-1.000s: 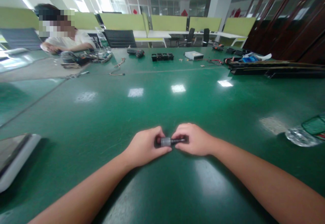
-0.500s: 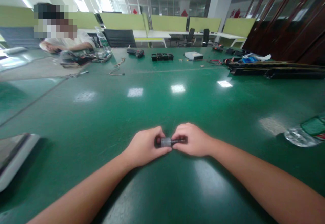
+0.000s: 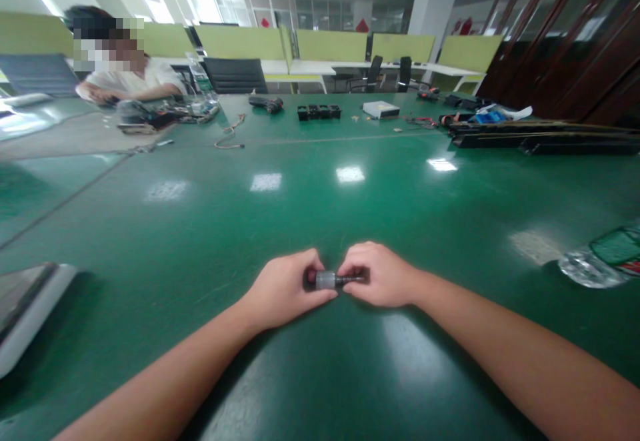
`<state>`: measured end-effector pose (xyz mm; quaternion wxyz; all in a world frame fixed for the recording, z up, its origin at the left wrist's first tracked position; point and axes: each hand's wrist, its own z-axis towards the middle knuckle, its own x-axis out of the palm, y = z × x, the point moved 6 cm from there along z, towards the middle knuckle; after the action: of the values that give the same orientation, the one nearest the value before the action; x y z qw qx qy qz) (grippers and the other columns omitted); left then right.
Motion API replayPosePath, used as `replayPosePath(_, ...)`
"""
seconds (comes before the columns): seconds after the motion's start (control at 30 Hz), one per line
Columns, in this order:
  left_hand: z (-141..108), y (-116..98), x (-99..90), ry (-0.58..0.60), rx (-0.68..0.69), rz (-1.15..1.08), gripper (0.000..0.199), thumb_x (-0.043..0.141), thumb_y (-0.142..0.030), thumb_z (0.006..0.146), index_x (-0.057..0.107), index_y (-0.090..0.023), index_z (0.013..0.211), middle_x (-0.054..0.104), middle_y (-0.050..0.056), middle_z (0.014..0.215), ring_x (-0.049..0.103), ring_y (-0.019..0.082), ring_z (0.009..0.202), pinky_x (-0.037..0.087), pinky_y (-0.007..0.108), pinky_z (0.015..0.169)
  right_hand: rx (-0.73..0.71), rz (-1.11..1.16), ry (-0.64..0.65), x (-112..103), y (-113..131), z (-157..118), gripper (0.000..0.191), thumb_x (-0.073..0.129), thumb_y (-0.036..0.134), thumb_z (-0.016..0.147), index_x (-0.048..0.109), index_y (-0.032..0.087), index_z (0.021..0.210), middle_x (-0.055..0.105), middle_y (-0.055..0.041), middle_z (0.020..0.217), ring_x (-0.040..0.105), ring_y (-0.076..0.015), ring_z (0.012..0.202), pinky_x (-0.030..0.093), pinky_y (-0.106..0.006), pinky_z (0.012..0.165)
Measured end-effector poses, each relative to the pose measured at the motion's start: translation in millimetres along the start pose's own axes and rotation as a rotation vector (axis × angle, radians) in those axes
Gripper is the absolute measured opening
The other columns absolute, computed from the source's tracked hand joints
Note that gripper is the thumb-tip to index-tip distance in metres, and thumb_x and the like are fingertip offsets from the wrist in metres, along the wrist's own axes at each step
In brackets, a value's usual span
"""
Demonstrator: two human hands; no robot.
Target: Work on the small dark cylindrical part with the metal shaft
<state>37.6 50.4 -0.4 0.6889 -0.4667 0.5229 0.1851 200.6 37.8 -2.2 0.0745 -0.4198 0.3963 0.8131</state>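
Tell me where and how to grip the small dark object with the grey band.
I'd judge the grey band best: come from the left with the left hand, thumb on the near side, fingers on the far side. The object lies crosswise, thicker there and likely steadier to hold than its thinner part, where the right hand is.

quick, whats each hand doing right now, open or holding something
Left hand: closed, holding the thicker part of a grey-banded dark object.
Right hand: closed, holding that object's narrower part.
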Motion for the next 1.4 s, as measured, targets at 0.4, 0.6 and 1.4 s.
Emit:
replayPosePath(0.4,-0.3,-1.2,-1.3,0.009,-0.003,0.005,0.032,0.072,-0.049,0.076,0.059,-0.022,0.086,0.067,-0.003,0.076,0.062,0.016,0.067,0.038,0.025,0.060,-0.015,0.001,-0.002,-1.8,0.2,0.2,0.013,0.071,0.011,0.072,0.070,0.018,0.084,0.068,0.0006,0.077,0.060,-0.0152,0.076,0.042,-0.028,0.075)
replayPosePath(0.6,-0.1,-1.3,-1.3,0.009,-0.005,0.010,0.032,0.072,-0.049,0.075,0.060,-0.022,0.086,0.068,-0.002,0.076,0.062,0.017,0.066,0.039,0.026,0.060,-0.014,0.003,0.000,-2.3,0.0,-0.4,0.014,0.072,0.012,0.071,0.070,0.018,0.084,0.069,0.0003,0.078,0.061,-0.0156,0.076,0.043,-0.028,0.075)
replayPosePath(1.4,-0.6,-3.0,-2.1,0.013,0.008,-0.005,0.031,0.071,-0.049,0.076,0.060,-0.022,0.087,0.068,-0.002,0.079,0.063,0.017,0.069,0.040,0.026,0.061,-0.040,0.004,0.001,-2.6,0.4,-0.6,0.009,0.072,0.016,0.075,0.070,0.018,0.083,0.068,-0.0003,0.077,0.060,-0.0155,0.075,0.043,-0.028,0.075)
